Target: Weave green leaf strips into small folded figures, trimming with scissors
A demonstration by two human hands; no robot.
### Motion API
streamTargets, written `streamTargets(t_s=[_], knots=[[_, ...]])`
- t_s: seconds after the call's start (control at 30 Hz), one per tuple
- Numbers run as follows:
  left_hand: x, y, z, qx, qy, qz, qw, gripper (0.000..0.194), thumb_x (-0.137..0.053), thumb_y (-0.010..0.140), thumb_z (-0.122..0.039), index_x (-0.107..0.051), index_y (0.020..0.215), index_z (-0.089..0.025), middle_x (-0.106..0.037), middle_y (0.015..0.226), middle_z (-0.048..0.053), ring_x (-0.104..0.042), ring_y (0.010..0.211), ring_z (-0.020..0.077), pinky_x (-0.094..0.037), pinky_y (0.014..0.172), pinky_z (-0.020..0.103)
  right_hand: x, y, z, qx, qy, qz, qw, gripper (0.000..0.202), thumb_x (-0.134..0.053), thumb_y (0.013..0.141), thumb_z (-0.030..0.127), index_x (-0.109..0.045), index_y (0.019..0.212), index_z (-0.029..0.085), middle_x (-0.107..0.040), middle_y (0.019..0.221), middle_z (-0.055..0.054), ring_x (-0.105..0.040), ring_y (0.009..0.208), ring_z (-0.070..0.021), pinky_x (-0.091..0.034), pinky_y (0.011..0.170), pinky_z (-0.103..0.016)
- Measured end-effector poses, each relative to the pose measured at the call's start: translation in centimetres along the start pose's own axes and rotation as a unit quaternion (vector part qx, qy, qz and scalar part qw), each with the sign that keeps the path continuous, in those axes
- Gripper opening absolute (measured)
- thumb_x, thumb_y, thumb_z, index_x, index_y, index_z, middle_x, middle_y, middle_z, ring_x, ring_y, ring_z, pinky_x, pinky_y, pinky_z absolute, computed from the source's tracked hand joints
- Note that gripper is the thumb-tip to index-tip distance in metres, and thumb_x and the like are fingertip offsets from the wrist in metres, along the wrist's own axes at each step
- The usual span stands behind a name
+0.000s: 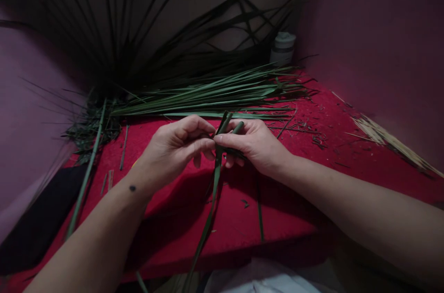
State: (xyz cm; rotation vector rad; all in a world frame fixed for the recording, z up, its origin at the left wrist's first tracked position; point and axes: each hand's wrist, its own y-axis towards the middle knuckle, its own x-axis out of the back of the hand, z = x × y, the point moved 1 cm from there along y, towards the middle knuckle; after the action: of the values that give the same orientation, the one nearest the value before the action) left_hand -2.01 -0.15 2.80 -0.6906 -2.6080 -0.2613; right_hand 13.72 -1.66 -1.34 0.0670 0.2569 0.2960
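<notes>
Both my hands meet over the middle of a red-covered table (pixel 166 196). Folded green leaf strips (pixel 217 163) are pinched between them, and one long end hangs down past the table's front edge. My right hand (pixel 255 143) is closed on the folded part, its thumb pressed on top and its fingers curled beneath. My left hand (pixel 180 140) is closed at the left side of the same strips, thumb and forefinger together at the fold. The exact fold is partly hidden by the fingers.
Long green leaves (pixel 215 92) lie in a pile across the back. A white container (pixel 282 48) stands at the back right. Pale thin sticks (pixel 391 140) lie to the right, a dark flat object (pixel 45 214) to the left. Leaf scraps (pixel 312 131) are scattered about.
</notes>
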Motion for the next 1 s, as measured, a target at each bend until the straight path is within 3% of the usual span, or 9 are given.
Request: streamTargets(t_s=[0.2, 0.33, 0.67, 1.0], knots=[[0.1, 0.3, 0.1, 0.059, -0.096, -0.003, 0.994, 0.004, -0.062, 0.075, -0.014, -0.06, 0.077, -0.013, -0.064, 0.057, 0.001, -0.059, 0.049, 0.0121, -0.048, 0.04, 0.02, 0.3, 0.2, -0.2, -0.071, 0.028, 0.028, 0.997, 0.016, -0.06, 0.074, 0.027, -0.06, 0.076, 0.011, -0.066, 0.064, -0.004, -0.052, 0.039, -0.0083, -0.035, 0.031, -0.016], [0.0, 0.5, 0.3, 0.073, -0.127, 0.005, 0.989, 0.004, -0.062, 0.074, -0.013, -0.059, 0.076, -0.013, -0.065, 0.056, 0.002, -0.059, 0.048, 0.0132, -0.05, 0.04, 0.021, 0.3, 0.2, -0.1, -0.072, 0.018, 0.018, 0.997, 0.019, -0.061, 0.073, 0.029, -0.06, 0.072, 0.01, -0.065, 0.059, -0.004, -0.053, 0.039, -0.0094, -0.035, 0.031, -0.017], [-0.1, 0.6, 0.1, 0.141, -0.08, 0.02, 0.987, 0.004, -0.064, 0.072, -0.015, -0.061, 0.073, -0.013, -0.063, 0.054, 0.002, -0.058, 0.045, 0.0113, -0.045, 0.037, 0.017, 0.4, 0.1, -0.6, -0.05, -0.013, 0.02, 0.998, 0.021, -0.06, 0.074, 0.032, -0.059, 0.069, 0.012, -0.062, 0.054, -0.002, -0.051, 0.037, -0.0088, -0.033, 0.029, -0.016], [-0.2, 0.7, 1.1, 0.15, -0.081, 0.022, 0.985, 0.004, -0.064, 0.069, -0.016, -0.064, 0.071, -0.013, -0.062, 0.053, 0.0, -0.058, 0.045, 0.0113, -0.045, 0.039, 0.018, 0.1, 0.0, -0.2, -0.07, -0.025, -0.023, 0.997, 0.017, -0.062, 0.072, 0.028, -0.056, 0.068, 0.013, -0.06, 0.051, 0.0, -0.051, 0.036, -0.0087, -0.033, 0.03, -0.016]])
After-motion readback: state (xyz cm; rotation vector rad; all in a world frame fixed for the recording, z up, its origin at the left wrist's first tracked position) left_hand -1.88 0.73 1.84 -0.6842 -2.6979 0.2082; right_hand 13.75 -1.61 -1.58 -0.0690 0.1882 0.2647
